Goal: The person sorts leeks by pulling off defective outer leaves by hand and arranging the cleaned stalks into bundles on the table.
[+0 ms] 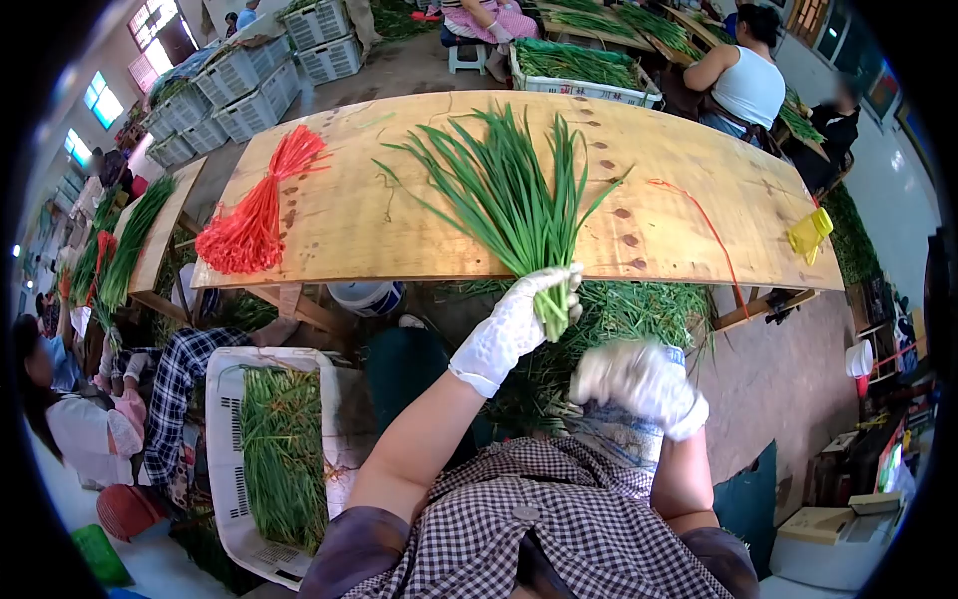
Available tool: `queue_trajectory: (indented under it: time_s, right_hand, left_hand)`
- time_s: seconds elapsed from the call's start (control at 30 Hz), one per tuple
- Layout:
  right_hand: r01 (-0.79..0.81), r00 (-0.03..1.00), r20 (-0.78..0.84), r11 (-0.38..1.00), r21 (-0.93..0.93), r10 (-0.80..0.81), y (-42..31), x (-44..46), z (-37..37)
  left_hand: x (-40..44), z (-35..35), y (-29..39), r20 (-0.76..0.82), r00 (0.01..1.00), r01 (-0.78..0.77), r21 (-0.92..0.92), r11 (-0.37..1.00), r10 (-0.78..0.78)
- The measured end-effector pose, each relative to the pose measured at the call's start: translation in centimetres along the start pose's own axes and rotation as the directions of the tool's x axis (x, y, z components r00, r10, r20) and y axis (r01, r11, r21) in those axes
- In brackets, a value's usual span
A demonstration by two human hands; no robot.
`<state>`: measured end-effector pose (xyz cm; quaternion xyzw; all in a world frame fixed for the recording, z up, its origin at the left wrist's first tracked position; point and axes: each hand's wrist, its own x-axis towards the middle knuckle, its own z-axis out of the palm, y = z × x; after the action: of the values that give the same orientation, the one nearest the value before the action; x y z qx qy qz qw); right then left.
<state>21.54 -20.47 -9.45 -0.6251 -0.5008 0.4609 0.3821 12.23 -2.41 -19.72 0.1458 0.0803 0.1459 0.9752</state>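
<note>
Green leafy stalks (519, 200) form a bunch whose leaves fan out over the wooden table (399, 250). My left hand (514, 324), in a white glove, is closed round the stalk ends at the table's near edge. Lower and to the right, over my lap, is my right hand (639, 384), also gloved; it is smeared by motion, so its fingers and anything in them cannot be made out. A bundle of red ties (264, 215) lies at the table's left, and a single red string (704, 220) at the right.
A yellow object (809, 236) sits at the table's right end. To my lower left stands a white crate (228, 469) of greens. Loose greens (639, 314) are heaped below the table. Other people sit at the left and upper right; stacked crates (239, 85) stand behind.
</note>
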Motion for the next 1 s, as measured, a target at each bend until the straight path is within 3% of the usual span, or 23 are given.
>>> queue_trajectory:
  time_s: [0.03, 0.1, 0.13, 0.17, 0.23, 0.3, 0.37, 0.4, 0.47, 0.5, 0.53, 0.57, 0.6, 0.63, 0.67, 0.7, 0.73, 0.77, 0.83, 0.87, 0.9, 0.97, 1.0]
  right_hand:
    - [-0.029, 0.966, -0.260, 0.996, -0.081, 0.007, -0.5, 0.8, -0.7]
    - [-0.049, 0.800, -0.525, 0.839, -0.542, -0.292, 3.8, 4.4, -2.8]
    - [0.066, 0.838, -0.424, 0.835, -0.546, -0.343, 3.9, 5.8, -3.6]
    - [0.276, 0.909, -0.313, 0.960, -0.040, -0.275, 2.7, 7.6, -3.8]
    - [0.347, 0.921, -0.261, 0.914, 0.208, -0.290, -3.6, 7.4, -3.7]
    - [0.506, 0.827, -0.336, 0.857, 0.094, -0.451, -4.7, 9.9, -4.8]
    - [0.530, 0.808, -0.361, 0.842, 0.099, -0.466, -6.0, 11.3, -5.6]
    - [0.509, 0.827, -0.327, 0.857, 0.087, -0.458, -6.0, 11.9, -5.9]
    - [0.495, 0.847, -0.253, 0.867, 0.056, -0.468, -3.8, 13.5, -5.9]
    - [0.506, 0.847, -0.213, 0.862, 0.039, -0.487, -2.0, 14.3, -5.8]
    - [0.468, 0.842, -0.235, 0.874, -0.127, -0.485, -1.8, 13.9, -5.1]
    - [0.416, 0.834, -0.257, 0.862, -0.290, -0.488, -1.6, 13.8, -4.9]
    - [0.362, 0.888, -0.208, 0.902, -0.233, -0.410, 0.1, 14.9, -5.8]
    - [0.298, 0.932, -0.155, 0.937, -0.185, -0.327, 1.8, 16.1, -6.7]
    - [0.328, 0.925, -0.114, 0.912, -0.247, -0.363, 0.7, 15.3, -6.8]
    - [0.312, 0.923, -0.167, 0.928, -0.202, -0.347, -0.3, 14.1, -6.6]
    - [0.300, 0.919, -0.220, 0.941, -0.155, -0.329, -1.8, 12.8, -6.3]
    - [0.292, 0.911, -0.271, 0.951, -0.106, -0.310, -3.3, 11.6, -6.0]
    - [0.412, 0.761, -0.459, 0.888, -0.203, -0.458, -1.2, 10.3, -5.7]
    - [0.478, 0.652, -0.535, 0.839, -0.260, -0.537, -0.3, 9.6, -5.5]
    - [0.471, 0.657, -0.535, 0.844, -0.257, -0.531, 0.4, 8.5, -4.6]
    - [0.418, 0.381, -0.759, 0.831, -0.368, -0.528, 1.2, 5.5, -2.0]
    - [0.403, 0.289, -0.763, 0.797, -0.450, -0.578, 2.5, 5.0, -0.7]
  left_hand:
    - [-0.2, -0.1, 0.0, -0.090, 0.996, 0.017, 0.140, 0.990, -0.005]
    - [-1.3, 2.1, -0.2, -0.136, 0.983, -0.052, 0.434, 0.899, 0.123]
    - [-1.4, 2.9, -0.4, -0.043, 0.981, -0.144, 0.482, 0.864, 0.187]
    - [-1.4, 3.9, 0.0, 0.053, 0.969, -0.222, 0.615, 0.757, 0.241]
    - [1.0, 5.8, 2.1, 0.282, 0.885, -0.341, 0.934, 0.104, 0.369]
    - [2.0, 8.2, 4.8, 0.358, 0.839, -0.439, 0.891, 0.120, 0.411]
    - [4.8, 8.0, 6.6, 0.457, 0.783, -0.534, 0.842, 0.079, 0.422]
    - [7.8, 4.9, 7.1, 0.443, 0.787, -0.543, 0.828, 0.141, 0.430]
    - [9.9, 0.6, 7.1, 0.593, 0.692, -0.476, 0.804, -0.356, 0.412]
    - [9.9, -1.2, 6.7, 0.537, 0.760, -0.482, 0.844, -0.236, 0.367]
    - [9.9, -3.0, 6.3, 0.476, 0.820, -0.465, 0.878, -0.115, 0.317]
    - [6.3, -0.1, 5.7, 0.473, 0.812, -0.333, 0.856, -0.396, 0.340]
    - [5.2, 2.3, 5.2, 0.371, 0.865, -0.382, 0.923, -0.035, 0.339]
    - [5.9, 1.9, 5.3, 0.367, 0.867, -0.379, 0.925, -0.031, 0.337]
    - [6.9, 1.3, 5.6, 0.202, 0.941, -0.300, 0.872, 0.387, 0.273]
    - [7.7, 0.6, 5.6, 0.076, 0.987, -0.155, 0.665, 0.730, 0.141]
    - [6.4, 3.2, 4.2, 0.234, 0.934, -0.357, 0.599, 0.717, 0.269]
    - [5.5, 3.2, 4.4, 0.191, 0.979, -0.147, 0.428, 0.892, 0.069]
    - [4.7, 4.7, 2.6, 0.065, 0.991, -0.129, 0.244, 0.961, 0.117]
    - [3.9, 4.3, 2.5, 0.091, 0.995, -0.050, 0.204, 0.978, 0.032]
    - [3.5, 4.2, 2.0, 0.086, 0.996, -0.046, 0.198, 0.979, 0.030]
    - [2.8, 4.1, 1.1, 0.033, 0.999, 0.010, -0.048, 0.999, -0.008]
    - [2.9, 3.4, 0.5, 0.017, 1.000, 0.019, -0.085, 0.996, -0.018]
